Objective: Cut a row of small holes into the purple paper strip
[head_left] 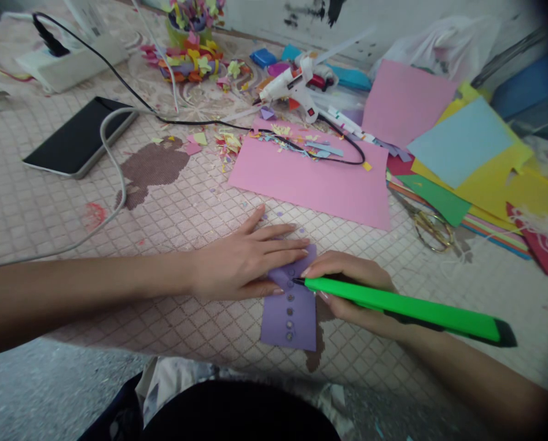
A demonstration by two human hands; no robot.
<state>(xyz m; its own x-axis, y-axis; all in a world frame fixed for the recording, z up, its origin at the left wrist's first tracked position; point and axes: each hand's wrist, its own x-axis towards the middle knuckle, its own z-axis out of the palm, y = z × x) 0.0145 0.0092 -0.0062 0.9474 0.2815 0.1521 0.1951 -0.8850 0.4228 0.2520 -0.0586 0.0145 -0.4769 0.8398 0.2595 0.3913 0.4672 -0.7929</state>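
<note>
A strip of purple paper (303, 318) lies on the cloth near the table's front edge, with a column of small round marks or holes down its middle. My left hand (241, 260) rests flat with its fingers spread, the fingertips pressing on the paper's upper left part. My right hand (352, 275) is closed around a thick green pen (403, 306) with a dark pointed tip and a black end. The tip touches the paper, or is just above it, near the upper marks, close to my left fingers.
Pink paper (315, 187) with paper scraps lies beyond my hands. A white glue gun (295, 89) and its black cord are behind it. Gold-handled scissors (433, 229) and coloured sheets (462, 141) lie at right. A black tablet-like device (78, 138) and a power strip (72, 61) are at left.
</note>
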